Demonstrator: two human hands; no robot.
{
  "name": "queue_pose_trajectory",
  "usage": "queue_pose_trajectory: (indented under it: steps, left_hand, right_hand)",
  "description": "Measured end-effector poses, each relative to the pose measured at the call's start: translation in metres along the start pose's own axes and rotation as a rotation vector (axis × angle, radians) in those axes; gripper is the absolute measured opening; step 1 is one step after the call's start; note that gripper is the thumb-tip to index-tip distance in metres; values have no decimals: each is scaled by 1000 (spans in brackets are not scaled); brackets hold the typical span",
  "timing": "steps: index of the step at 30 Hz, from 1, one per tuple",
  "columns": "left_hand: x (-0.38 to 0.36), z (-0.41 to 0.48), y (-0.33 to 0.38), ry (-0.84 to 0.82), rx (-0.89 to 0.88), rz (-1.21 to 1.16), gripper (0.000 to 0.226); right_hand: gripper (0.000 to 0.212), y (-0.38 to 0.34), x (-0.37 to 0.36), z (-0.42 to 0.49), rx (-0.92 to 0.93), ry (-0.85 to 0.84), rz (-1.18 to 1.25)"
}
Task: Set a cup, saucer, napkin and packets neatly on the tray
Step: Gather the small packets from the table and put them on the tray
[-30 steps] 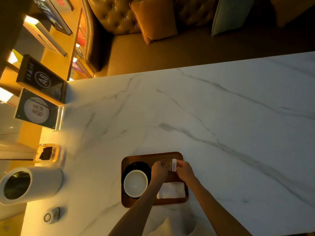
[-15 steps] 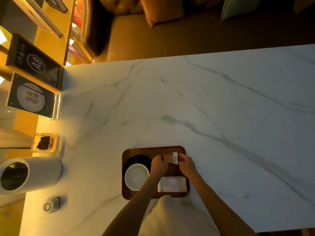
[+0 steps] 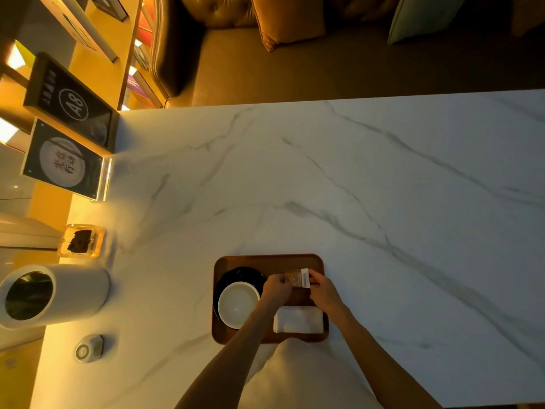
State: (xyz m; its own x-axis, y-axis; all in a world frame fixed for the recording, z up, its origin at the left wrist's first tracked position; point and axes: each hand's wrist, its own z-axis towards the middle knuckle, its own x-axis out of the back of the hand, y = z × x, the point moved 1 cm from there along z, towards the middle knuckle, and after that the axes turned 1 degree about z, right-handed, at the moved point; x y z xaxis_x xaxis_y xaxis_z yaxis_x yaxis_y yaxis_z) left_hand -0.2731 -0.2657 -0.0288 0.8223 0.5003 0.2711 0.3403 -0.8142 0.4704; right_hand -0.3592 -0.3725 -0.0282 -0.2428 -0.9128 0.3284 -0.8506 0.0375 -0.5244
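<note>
Fingers of the left hand and the right hand curl and, as far as the dim light shows, pinch both ends of the packets on the tray, probably to square them above the napkin, beside the cup on its saucer.

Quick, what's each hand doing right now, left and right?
Left hand: pinching the left end of the packets.
Right hand: pinching the right end of the same packets, over the tray.
</note>
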Motion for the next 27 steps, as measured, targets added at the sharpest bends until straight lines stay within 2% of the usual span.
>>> queue_pose_trajectory:
  steps: [27]
  left_hand:
    - [-1, -1, -3, -4, -40, 39, 20]
  right_hand:
    - [54, 6, -2, 2, 76, 7, -124]
